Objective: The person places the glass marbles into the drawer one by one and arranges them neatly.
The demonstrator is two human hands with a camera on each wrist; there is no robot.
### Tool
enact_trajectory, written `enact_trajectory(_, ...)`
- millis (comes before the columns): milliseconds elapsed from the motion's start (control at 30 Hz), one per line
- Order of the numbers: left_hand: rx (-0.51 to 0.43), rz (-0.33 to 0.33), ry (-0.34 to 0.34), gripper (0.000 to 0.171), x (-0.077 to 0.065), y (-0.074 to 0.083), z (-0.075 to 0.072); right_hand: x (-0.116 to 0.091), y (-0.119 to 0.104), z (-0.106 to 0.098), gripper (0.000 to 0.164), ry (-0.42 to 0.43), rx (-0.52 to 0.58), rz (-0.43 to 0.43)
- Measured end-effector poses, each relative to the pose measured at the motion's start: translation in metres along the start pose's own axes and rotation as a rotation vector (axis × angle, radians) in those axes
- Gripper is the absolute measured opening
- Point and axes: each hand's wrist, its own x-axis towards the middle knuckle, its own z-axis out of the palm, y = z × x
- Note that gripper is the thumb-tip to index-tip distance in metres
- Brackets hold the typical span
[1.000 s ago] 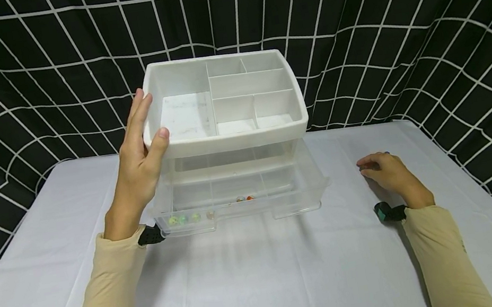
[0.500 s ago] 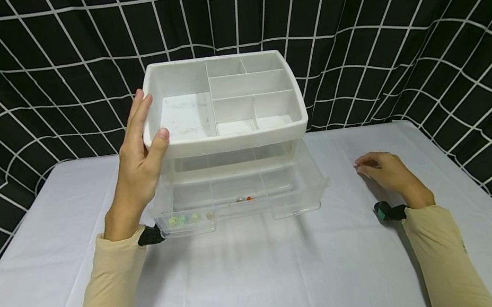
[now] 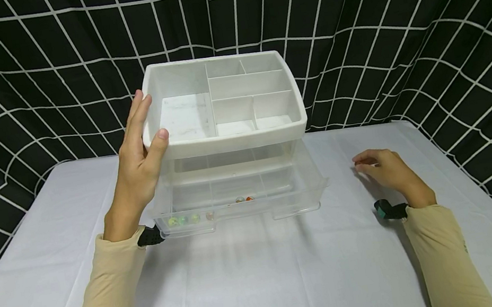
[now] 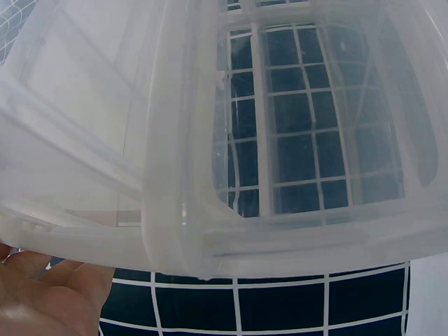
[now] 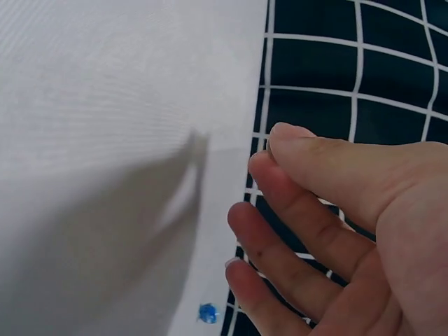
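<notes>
My left hand (image 3: pixel 133 171) holds the left side of a white organizer box (image 3: pixel 234 142). Its thumb lies over the front rim and its fingers run up the outer wall. Below the divided top, a clear drawer (image 3: pixel 245 208) is pulled out, with several small green and yellowish beads (image 3: pixel 182 220) at its front left and a red bead (image 3: pixel 250 198) near the middle. My right hand (image 3: pixel 386 171) hovers over the cloth to the right, fingers loosely bent and thumb near the index finger. No object shows between them. A blue bead (image 5: pixel 208 313) lies below those fingers in the right wrist view.
A white cloth (image 3: pixel 248 287) covers the table. Black fabric with a white grid (image 3: pixel 223 12) hangs behind and along both sides. The clear drawer's front lip sticks out toward me.
My right hand has shifted slightly left and away from me. My left hand, the organizer box and the beads in its drawer stay as they were.
</notes>
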Motion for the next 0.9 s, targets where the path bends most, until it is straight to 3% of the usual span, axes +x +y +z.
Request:
enact_trajectory(300,-0.003,0.005,0.001,0.056,0.000,0.000,0.000,-0.003,-0.010,-0.011,0.028,0.041,0.008,-0.096)
enact_trajectory(900,-0.010,-0.001,-0.002,0.056,0.000,0.000,0.000,-0.008,-0.038,-0.020,0.028,0.063,0.012,-0.170)
